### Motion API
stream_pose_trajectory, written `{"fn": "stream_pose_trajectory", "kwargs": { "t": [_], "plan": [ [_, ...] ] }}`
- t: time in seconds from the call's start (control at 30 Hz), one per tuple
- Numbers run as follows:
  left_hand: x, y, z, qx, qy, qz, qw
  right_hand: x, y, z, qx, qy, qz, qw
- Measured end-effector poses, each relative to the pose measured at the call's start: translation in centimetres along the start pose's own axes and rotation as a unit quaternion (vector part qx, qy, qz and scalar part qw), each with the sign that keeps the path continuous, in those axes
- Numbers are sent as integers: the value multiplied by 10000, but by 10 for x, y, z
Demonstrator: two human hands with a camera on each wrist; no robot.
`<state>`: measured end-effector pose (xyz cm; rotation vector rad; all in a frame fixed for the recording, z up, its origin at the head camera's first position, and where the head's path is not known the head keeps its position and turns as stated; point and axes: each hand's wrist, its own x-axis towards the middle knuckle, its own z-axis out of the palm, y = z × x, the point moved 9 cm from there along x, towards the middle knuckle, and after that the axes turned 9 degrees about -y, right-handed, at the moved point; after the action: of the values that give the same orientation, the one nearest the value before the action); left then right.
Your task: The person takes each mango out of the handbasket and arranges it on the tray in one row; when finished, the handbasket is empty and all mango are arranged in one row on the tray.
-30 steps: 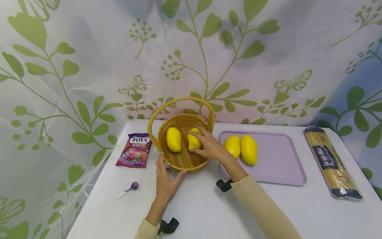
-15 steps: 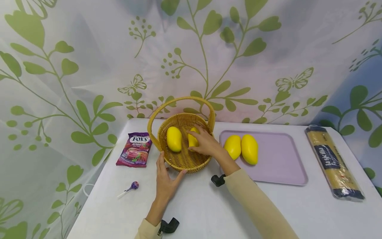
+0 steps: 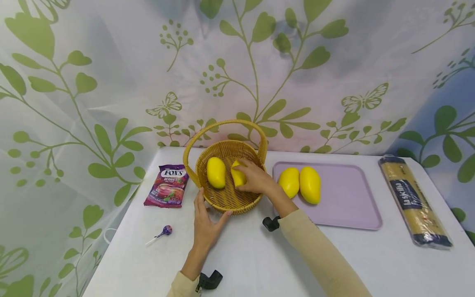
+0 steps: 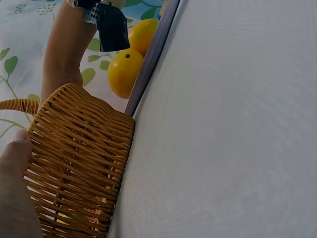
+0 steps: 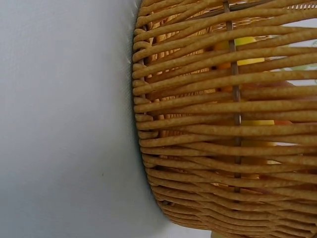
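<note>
A golden wicker basket (image 3: 230,208) with a tall arched handle stands on the table. One yellow mango (image 3: 216,173) lies in its left half. My right hand (image 3: 256,177) reaches inside over the rim and grips a second mango (image 3: 238,176), partly covered by the fingers. In the right wrist view the basket wall (image 5: 198,119) hides most of that hand. My left hand (image 3: 208,229) rests against the near left side of the basket, fingers spread and fairly straight. Its thumb (image 4: 19,144) touches the wicker near the rim in the left wrist view.
Right of the basket, a lilac tray (image 3: 349,198) bears two mangoes (image 3: 309,185). A pack of spaghetti (image 3: 413,202) lies at the far right. On the left are a purple candy bag (image 3: 168,186) and a lollipop (image 3: 167,230). A leaf-patterned curtain (image 3: 237,74) backs the table.
My right hand has shifted slightly left and its fingers have closed more tightly around the right mango, which has moved a little inside the basket. The left hand has stayed in place.
</note>
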<state>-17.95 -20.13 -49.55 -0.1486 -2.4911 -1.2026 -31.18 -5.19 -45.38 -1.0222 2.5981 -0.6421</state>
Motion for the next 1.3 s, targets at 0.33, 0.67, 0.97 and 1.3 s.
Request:
{"fn": "stream_pose_trajectory", "kwargs": {
  "t": [0.33, 0.67, 0.97, 1.3],
  "plan": [
    [-1, 0, 0, -35, 1, -25, 10000, -1, -1, -1, -120, 95, -135, 9998],
    [-1, -1, 0, -41, -7, -48, 10000, -2, -3, -4, 48, 225, -257, 9994],
    [-1, -1, 1, 40, 2, -30, 10000, -5, -3, -7, 123, 317, -355, 9988],
    [-1, 0, 0, 10, -1, 2, 10000, -28, -14, -29, 294, 708, -616, 9951]
  ]
}}
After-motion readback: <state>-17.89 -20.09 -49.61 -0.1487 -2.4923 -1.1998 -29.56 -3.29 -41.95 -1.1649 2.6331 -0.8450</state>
